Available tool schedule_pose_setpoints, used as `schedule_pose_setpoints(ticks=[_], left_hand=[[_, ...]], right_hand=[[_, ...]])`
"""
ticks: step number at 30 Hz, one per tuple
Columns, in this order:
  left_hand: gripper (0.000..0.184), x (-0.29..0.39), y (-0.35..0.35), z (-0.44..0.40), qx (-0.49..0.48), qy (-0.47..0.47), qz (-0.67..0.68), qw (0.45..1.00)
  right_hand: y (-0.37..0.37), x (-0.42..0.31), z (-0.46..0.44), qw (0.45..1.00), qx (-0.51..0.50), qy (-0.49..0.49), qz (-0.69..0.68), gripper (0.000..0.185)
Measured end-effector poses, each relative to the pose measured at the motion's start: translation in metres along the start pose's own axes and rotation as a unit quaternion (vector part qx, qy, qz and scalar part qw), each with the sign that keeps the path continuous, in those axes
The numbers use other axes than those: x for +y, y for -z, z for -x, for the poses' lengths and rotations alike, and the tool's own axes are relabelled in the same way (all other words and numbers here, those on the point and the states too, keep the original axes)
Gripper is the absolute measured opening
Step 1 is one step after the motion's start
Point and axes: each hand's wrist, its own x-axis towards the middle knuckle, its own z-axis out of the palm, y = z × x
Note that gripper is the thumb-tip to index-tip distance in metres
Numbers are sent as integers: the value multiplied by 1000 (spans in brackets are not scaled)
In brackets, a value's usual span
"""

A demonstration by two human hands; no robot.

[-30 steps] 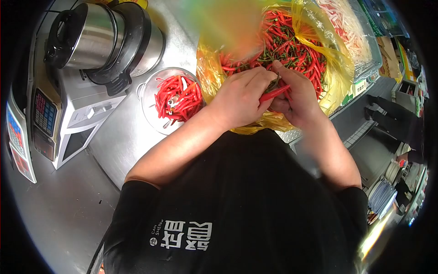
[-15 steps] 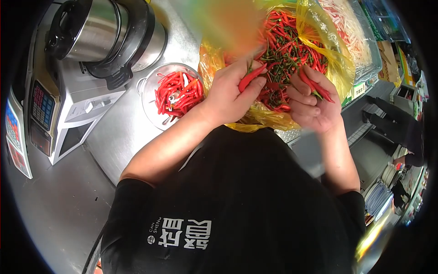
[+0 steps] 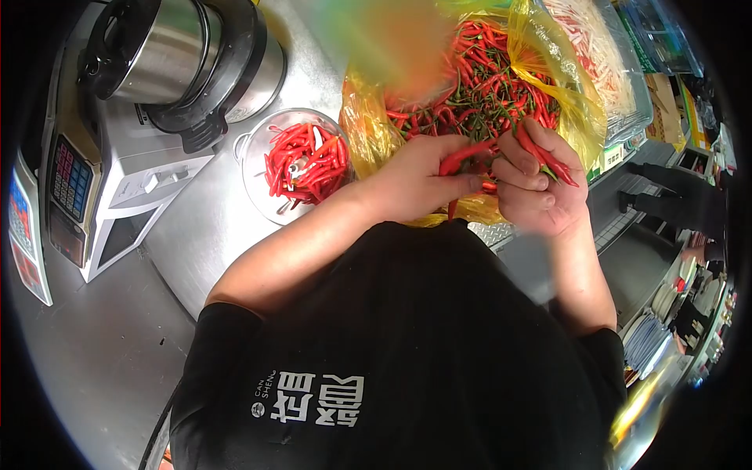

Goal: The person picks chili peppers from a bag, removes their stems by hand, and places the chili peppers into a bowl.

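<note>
My left hand (image 3: 415, 178) is closed around a red chili pepper (image 3: 464, 159), its end reaching toward the other hand. Beside it, my right hand (image 3: 544, 205) is closed on a couple of red chilies (image 3: 546, 159) with green stems. Both hands are over the near edge of a yellow plastic bag (image 3: 363, 117), which holds a heap of red chilies (image 3: 489, 86) with stems. To the left, a round steel container (image 3: 255, 186) with a small hub in its middle contains red chilies that look mostly stemless.
At upper left stands a steel blender jug (image 3: 168, 59) with a black lid, near a white appliance (image 3: 149, 184) and a keypad scale (image 3: 69, 184). A clear tub of pale shreds (image 3: 599, 55) sits at upper right. Another person's dark-clothed legs (image 3: 677, 204) show at far right.
My left hand has lowered and turned toward the right hand, bringing its chili close to the right fingers. My right hand stays nearly in place with its chilies.
</note>
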Motion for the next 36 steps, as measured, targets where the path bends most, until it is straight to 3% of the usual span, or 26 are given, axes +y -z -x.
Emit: schedule_pose_setpoints(ticks=[4, 6, 7, 9, 10, 12, 14, 15, 16, 17, 19, 20, 22, 24, 26, 29, 32, 34, 35, 36], left_hand=[[22, -8, 0, -1, -5, 39, 14, 999], [14, -17, 5, 0, 53, 70, 248, 965], [13, -12, 8, 2, 80, 57, 233, 967], [13, -16, 7, 1, 76, 43, 280, 956], [12, -15, 7, 0, 73, 24, 323, 943], [14, -6, 4, 1, 78, 34, 319, 944], [15, 2, 1, -1, 88, 68, 312, 944], [15, 6, 3, 0, 88, 69, 312, 944], [15, 9, 6, 2, 56, 128, 377, 916], [15, 11, 10, 4, 24, 186, 438, 879], [13, 8, 17, 6, -19, 204, 488, 848], [12, 7, 19, 7, -62, 221, 536, 812], [13, 8, 18, 8, -56, 220, 530, 817], [13, 9, 15, 7, -53, 219, 525, 821], [12, 11, 11, 6, -30, 190, 464, 864], [10, 14, 9, 6, 15, 155, 475, 866], [9, 8, 18, 8, 10, 127, 530, 839], [7, 8, 19, 11, 37, 110, 506, 854], [6, 7, 17, 13, 63, 94, 483, 868], [6, 6, 14, 13, 61, 96, 483, 868]], right_hand=[[-7, -1, -1, 1000, 22, 15, 13, 45], [-11, 1, 1, 983, 94, 107, 114, 43], [-8, 3, 1, 983, 95, 107, 113, 43], [4, 11, -4, 909, 189, 205, 311, 38], [8, 16, -7, 910, 187, 201, 310, 38], [9, 24, -13, 785, 292, 238, 492, 31], [4, 29, -12, 800, 265, 241, 482, 23], [-2, 35, -14, 713, 278, 277, 581, 15], [-7, 37, -16, 612, 286, 309, 670, 10], [-7, 33, -15, 612, 286, 310, 670, 10], [-4, 22, -14, 324, 102, 358, 870, 29], [-3, 19, -12, 325, 102, 358, 869, 29], [-3, 15, -9, 284, 53, 328, 899, 44], [-6, 14, -8, 279, 48, 315, 906, 45], [-8, 16, -8, 275, 40, 303, 912, 46], [-8, 19, -7, 263, 61, 303, 914, 47], [2, 24, -4, 279, 96, 329, 897, 33], [3, 32, -1, 606, 312, 270, 680, 11], [1, 35, -4, 606, 313, 269, 680, 11], [-3, 39, -9, 703, 301, 294, 573, 8]])
